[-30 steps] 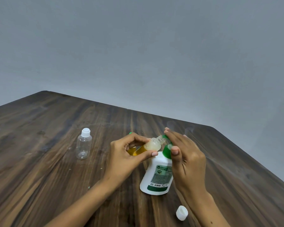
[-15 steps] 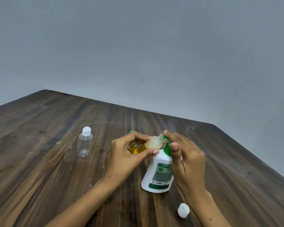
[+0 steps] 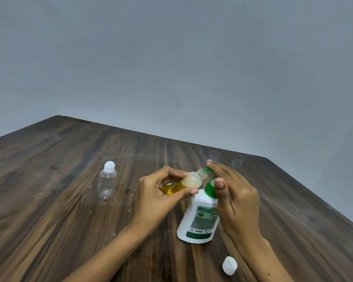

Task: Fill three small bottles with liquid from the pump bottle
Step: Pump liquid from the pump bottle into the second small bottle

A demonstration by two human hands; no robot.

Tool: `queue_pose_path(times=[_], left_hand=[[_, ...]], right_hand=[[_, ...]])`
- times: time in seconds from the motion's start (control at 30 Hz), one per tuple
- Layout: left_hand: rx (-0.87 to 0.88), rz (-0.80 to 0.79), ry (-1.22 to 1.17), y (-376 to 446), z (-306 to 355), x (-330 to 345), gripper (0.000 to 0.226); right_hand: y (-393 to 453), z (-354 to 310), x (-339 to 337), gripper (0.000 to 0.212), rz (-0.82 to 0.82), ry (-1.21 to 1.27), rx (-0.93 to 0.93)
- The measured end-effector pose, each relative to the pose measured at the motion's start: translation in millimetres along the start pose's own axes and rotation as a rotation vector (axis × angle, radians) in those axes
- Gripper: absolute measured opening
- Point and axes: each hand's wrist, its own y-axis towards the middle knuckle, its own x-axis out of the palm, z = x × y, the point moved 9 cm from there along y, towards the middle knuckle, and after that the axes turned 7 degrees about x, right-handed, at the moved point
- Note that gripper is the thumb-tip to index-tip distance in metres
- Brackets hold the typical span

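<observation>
A white pump bottle (image 3: 199, 218) with a green pump head (image 3: 210, 189) stands on the wooden table (image 3: 49, 200). My left hand (image 3: 157, 198) pinches a small clear bottle (image 3: 190, 181), tilted, uncapped and partly filled with yellow liquid, its neck up against the green nozzle. My right hand (image 3: 232, 196) rests its straight fingers on top of the pump head, thumb beside the green collar. An empty small bottle (image 3: 107, 181) with a white cap stands to the left. Behind my left hand show a bit of yellow and a green tip, mostly hidden.
A loose white cap (image 3: 229, 265) lies on the table near my right forearm. The table's far edge runs along a grey wall (image 3: 192, 68), and its right edge slants down to the lower right.
The view shifted slightly. Both hands stay at the pump head, with the small bottle's neck still held at the nozzle.
</observation>
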Motion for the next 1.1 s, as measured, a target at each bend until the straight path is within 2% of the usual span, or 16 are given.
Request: queue_pose_path(times=[1.1], left_hand=[[0.003,0.008,0.003,-0.4,1.3,0.0,0.032]], right_hand=[[-1.4,4.2,2.6,0.068,0.004,0.03,0.036]])
